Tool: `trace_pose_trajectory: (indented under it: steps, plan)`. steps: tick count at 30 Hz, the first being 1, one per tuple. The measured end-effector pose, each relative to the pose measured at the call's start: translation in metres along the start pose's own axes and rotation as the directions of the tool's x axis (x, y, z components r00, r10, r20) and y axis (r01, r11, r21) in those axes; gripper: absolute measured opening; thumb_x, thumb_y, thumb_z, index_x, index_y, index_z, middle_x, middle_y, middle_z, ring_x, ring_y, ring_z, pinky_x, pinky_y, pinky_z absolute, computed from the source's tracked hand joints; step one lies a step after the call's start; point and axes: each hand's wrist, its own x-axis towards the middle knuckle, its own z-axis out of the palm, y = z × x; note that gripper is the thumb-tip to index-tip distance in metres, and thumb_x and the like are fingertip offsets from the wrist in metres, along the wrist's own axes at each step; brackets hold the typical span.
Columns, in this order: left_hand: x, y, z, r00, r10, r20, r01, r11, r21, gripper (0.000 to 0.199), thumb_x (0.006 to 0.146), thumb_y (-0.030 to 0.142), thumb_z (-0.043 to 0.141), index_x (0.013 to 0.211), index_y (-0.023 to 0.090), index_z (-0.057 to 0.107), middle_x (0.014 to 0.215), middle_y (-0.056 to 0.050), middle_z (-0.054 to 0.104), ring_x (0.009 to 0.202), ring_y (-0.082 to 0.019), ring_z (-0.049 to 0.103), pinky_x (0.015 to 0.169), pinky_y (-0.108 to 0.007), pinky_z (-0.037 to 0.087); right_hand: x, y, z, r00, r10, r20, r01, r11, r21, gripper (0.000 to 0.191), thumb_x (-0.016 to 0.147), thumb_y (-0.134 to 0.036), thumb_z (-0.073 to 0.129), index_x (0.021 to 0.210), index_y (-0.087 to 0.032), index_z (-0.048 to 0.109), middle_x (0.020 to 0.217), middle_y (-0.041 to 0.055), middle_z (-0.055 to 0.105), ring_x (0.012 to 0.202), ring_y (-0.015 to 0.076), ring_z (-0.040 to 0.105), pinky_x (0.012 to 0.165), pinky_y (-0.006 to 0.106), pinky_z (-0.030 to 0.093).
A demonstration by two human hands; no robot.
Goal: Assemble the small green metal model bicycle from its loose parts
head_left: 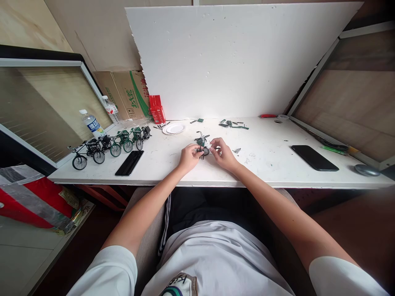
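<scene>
Between left hand (189, 158) and right hand (224, 155), model bicycle (201, 142) end-on, wheel (205, 151) nearest torso (212, 250)

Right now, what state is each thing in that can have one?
Small bicycle: held at the fingertips
Left hand: closed on the bicycle
Right hand: fingers bent beside it, grip unclear
Row of bicycles: standing
Left phone: flat, screen dark
Right phone: flat
Blue-labelled bottle: capped
Clear bottle: capped
Dark green parts: lying loose
</scene>
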Motion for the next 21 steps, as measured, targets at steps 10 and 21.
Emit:
trace_pose_trajectory:
  steps: [10,21]
  plan:
    - [0.001,0.005,-0.003,0.997,-0.024,-0.072,0.024,1.0,-0.006,0.023,0.091,0.037,0.08,0.101,0.018,0.074,0.109,-0.01,0.078,0.062,-0.011,0.067,0.059,-0.026,0.053,0.008,0.008,-0.015,0.986,0.066,-0.151,-0.075,0.996,-0.057,0.038,0.104,-0.061,0.058,0.116,-0.025,0.058,0.11,0.0096,0.069,0.099,0.0261,0.066,0.075,0.038,0.053]
    - [0.002,0.006,-0.004,0.993,-0.04,-0.108,0.039,0.999,-0.01,0.023,0.092,0.038,0.079,0.102,0.018,0.073,0.101,-0.009,0.078,0.064,-0.013,0.068,0.061,-0.026,0.053,0.009,0.04,-0.051,0.982,0.19,-0.025,-0.184,0.898,-0.399,0.015,0.092,-0.025,0.066,0.098,-0.024,0.08,0.104,0.0095,0.08,0.119,0.0374,0.061,0.099,0.055,0.052]
